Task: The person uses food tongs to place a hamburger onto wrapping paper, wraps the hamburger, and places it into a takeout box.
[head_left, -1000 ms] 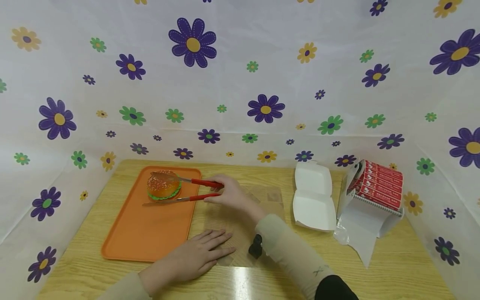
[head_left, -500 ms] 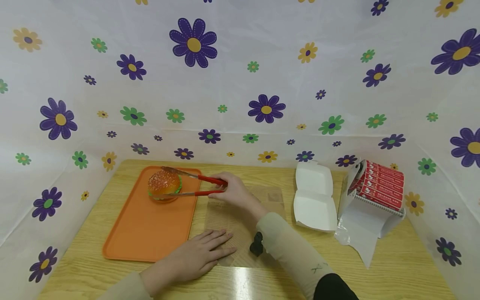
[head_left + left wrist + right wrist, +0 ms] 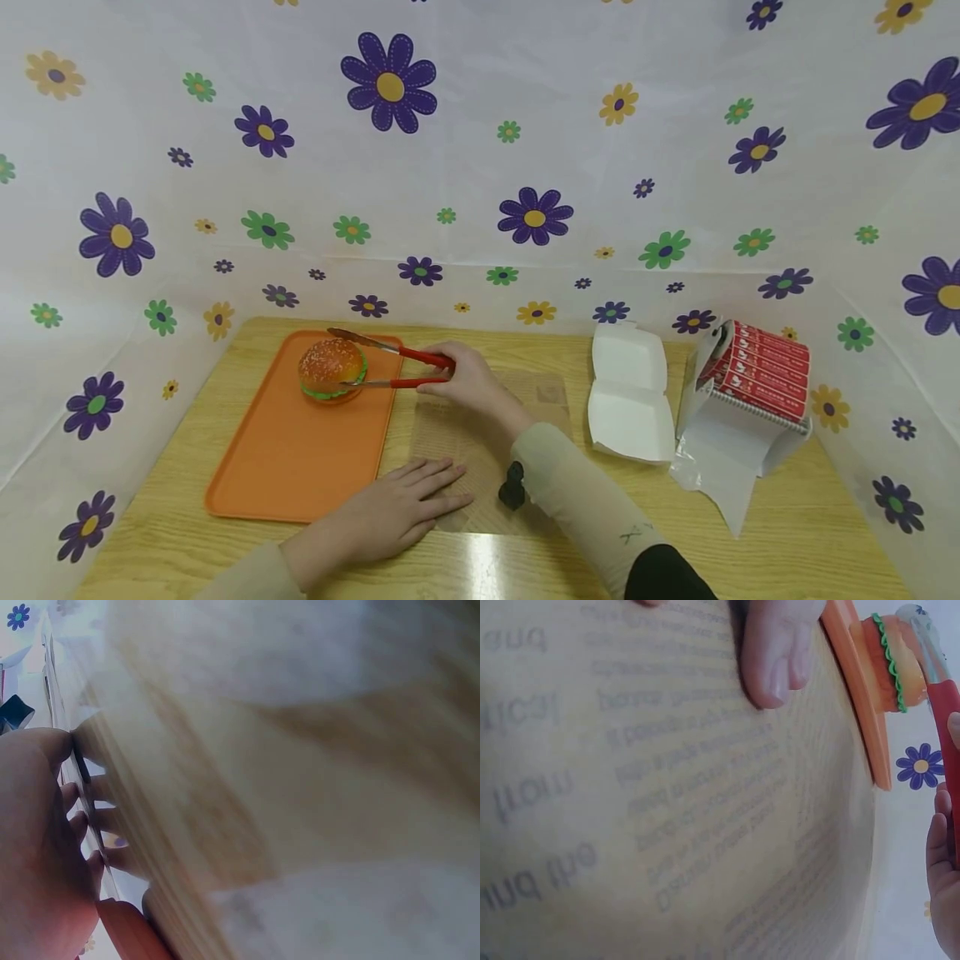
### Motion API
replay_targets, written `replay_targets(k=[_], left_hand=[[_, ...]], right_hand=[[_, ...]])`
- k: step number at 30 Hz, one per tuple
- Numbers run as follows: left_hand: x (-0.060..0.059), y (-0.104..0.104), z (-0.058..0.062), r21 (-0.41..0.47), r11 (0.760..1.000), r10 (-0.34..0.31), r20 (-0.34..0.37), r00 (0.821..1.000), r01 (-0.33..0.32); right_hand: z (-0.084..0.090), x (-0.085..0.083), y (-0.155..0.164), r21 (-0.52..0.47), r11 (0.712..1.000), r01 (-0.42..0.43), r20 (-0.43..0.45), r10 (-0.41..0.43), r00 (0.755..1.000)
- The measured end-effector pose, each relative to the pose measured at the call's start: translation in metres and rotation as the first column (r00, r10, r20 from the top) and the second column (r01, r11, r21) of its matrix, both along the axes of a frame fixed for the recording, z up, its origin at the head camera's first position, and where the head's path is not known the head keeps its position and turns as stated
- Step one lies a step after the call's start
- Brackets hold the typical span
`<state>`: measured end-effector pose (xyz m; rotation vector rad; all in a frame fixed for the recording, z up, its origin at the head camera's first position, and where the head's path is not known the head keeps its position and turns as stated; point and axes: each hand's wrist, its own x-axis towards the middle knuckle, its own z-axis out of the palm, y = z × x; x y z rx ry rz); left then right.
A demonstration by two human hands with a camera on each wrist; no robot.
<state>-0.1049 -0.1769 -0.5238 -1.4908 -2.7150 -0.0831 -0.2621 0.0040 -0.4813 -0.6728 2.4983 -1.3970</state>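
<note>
Left hand (image 3: pixel 397 512) lies flat by an orange tray (image 3: pixel 296 458), its straight fingers on the edge of brown paper (image 3: pixel 446 429); the right hand (image 3: pixel 468 383) grips red-handled tongs (image 3: pixel 411 383), their arms spread at a burger (image 3: pixel 330 365) on the tray's far part. Only the right wrist view brings out the paper's printed words; whether the tongs touch the burger is hard to tell. Bare tray lies between burger and near rim.

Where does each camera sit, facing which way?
Head: on the head, facing forward and down; left hand, right hand and beige fabric sleeves show.
Left wrist: on that wrist, facing that hand's fingers, visible at left; mostly blurred.
Right wrist: on that wrist, facing across printed brown paper; both hands' fingers show.
Shared by head and right wrist: orange rectangular tray, sesame burger, red-handled metal tongs.
</note>
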Motion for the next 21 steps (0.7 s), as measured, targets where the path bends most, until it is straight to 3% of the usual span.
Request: replay_targets(k=[6,21], left_hand=[[0.0009,0.0003,0.0038,0.002,1.000,0.002,0.000,1.000,-0.002],[0.0013,0.0020,0.0047,-0.025,1.000,0.013,0.014,1.000,-0.013]], right_hand=[[-0.0005,-0.0016,-0.0016,0.089,0.996,-0.017,-0.055,0.022,0.998],[0.0036,-0.0055,-0.0017,0.317,0.945,-0.074,-0.215,0.148,0.965]])
